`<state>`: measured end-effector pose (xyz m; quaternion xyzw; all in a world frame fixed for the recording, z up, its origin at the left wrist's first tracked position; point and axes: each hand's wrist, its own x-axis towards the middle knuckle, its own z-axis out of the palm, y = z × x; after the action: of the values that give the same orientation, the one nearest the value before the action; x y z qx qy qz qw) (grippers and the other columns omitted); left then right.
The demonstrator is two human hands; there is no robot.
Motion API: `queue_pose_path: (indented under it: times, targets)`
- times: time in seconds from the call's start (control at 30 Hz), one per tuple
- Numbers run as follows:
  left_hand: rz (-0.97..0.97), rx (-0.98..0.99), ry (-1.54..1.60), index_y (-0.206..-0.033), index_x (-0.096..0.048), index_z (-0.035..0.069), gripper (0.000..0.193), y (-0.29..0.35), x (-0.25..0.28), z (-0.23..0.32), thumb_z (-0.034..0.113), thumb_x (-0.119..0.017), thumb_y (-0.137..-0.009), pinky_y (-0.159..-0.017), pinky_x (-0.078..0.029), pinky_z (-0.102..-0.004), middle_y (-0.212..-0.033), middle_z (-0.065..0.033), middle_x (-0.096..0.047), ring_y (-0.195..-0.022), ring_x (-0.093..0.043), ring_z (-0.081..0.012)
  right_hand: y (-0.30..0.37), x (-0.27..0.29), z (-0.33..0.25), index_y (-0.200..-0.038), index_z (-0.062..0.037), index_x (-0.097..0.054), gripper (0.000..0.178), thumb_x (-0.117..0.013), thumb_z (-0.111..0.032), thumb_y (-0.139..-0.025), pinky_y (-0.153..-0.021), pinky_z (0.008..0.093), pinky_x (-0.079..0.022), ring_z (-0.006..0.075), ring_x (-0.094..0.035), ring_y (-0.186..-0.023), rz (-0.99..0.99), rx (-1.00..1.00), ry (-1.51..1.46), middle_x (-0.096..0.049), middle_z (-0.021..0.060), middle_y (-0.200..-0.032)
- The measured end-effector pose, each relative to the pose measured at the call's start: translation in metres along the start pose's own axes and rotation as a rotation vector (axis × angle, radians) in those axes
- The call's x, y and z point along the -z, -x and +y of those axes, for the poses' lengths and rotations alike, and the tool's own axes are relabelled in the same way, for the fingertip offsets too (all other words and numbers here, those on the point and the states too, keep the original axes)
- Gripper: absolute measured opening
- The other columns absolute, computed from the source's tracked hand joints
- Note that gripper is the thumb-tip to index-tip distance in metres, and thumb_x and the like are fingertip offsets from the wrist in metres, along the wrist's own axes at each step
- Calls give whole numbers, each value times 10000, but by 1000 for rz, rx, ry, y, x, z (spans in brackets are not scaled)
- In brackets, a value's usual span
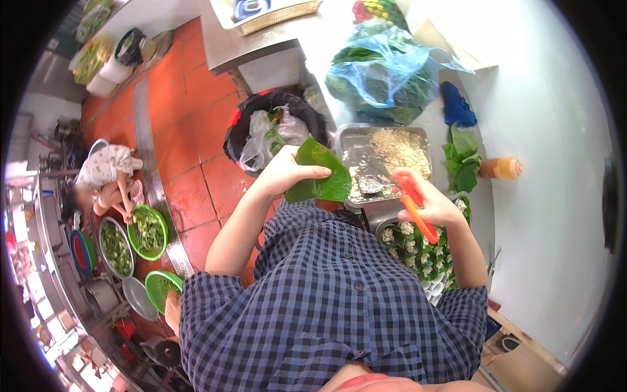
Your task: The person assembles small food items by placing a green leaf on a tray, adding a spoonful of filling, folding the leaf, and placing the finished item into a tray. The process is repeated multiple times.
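My left hand (282, 173) pinches a broad green leaf (321, 171) between thumb and fingers, holding it up in front of my waist. In my right hand (436, 204) is a pair of scissors with orange handles (418, 219), to the right of the leaf and apart from it; the blades are hard to make out. Behind both hands stands a metal tray (343, 140) of pale chopped food (398, 149), with a metal spoon (371, 185) in it. Partly under my right forearm, another tray holds several green leaf pieces topped with white filling (406, 247).
Beyond the tray sits a blue plastic bag of leaves (385, 78). Loose leaves (462, 159), a blue cloth (458, 104) and an orange-brown bottle (501, 168) lie rightward. A black-lined bin (245, 117) stands left; a person (110, 171) crouches by green basins (149, 232).
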<state>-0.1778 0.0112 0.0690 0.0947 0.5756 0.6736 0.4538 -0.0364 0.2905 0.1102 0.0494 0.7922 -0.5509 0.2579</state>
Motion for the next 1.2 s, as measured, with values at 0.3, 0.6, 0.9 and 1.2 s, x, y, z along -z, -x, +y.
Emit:
queue_pose_path:
  times: [0.3,0.6,0.9,1.2]
  targets:
    - [192,-26,-4,-919,-650,-16,268,59,36,-8,113,-713,-693,-715,-480,-263,-836,-69,-655,-745,-604,-117,-91,-24,-54,-1229,-21,-391,748,-735,-376,-668,-861,319,-391,211,-496,-993,-498,98,324,-511,121,-1074]
    - [268,-43,101,-932,-648,-22,292,79,66,-6,105,-733,-683,-737,-488,-281,-864,-85,-660,-762,-622,-141,-125,-36,-80,-1218,-8,-428,633,-722,-273,-724,-786,295,-435,155,-546,-871,-564,169,316,-580,95,-951]
    - [253,-44,202,-947,-636,-42,295,66,81,8,54,-731,-684,-734,-505,-294,-874,-105,-654,-774,-630,-158,-134,-30,-90,-1195,1,-463,581,-725,-252,-743,-810,293,-452,166,-597,-856,-500,132,255,-610,98,-971]
    - [209,-103,145,-951,-635,-37,307,56,89,23,55,-728,-673,-739,-496,-286,-882,-93,-652,-775,-622,-149,-146,-26,-97,-1156,-17,-457,569,-723,-295,-738,-802,310,-449,192,-581,-875,-447,258,386,-600,119,-944]
